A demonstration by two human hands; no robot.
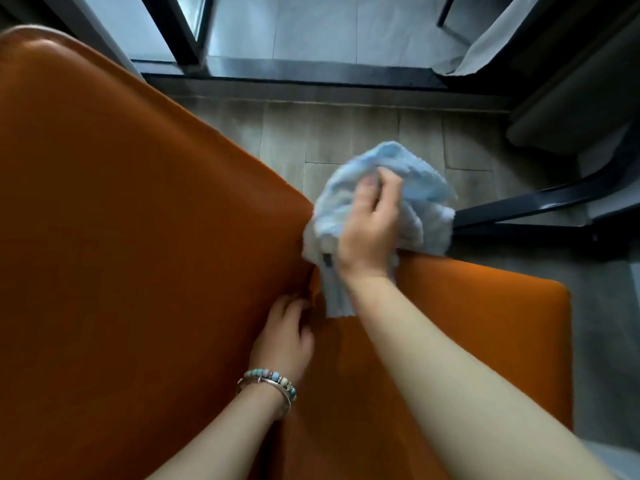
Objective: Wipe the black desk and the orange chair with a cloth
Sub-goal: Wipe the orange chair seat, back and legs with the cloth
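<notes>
The right hand (369, 233) is clutching the blue cloth (408, 188) at the orange chair (138, 237) seat's far edge; the left hand (282, 336), fingers relaxed, is bracing the crease; firm overlapping strokes would serve best.

orange chair (138, 220), light blue cloth (408, 195)

Beaded bracelet (273, 379), bare forearms

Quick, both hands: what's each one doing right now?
Left hand: open, resting on the orange upholstered chair.
Right hand: gripping the bunched light blue terry cloth.
</notes>
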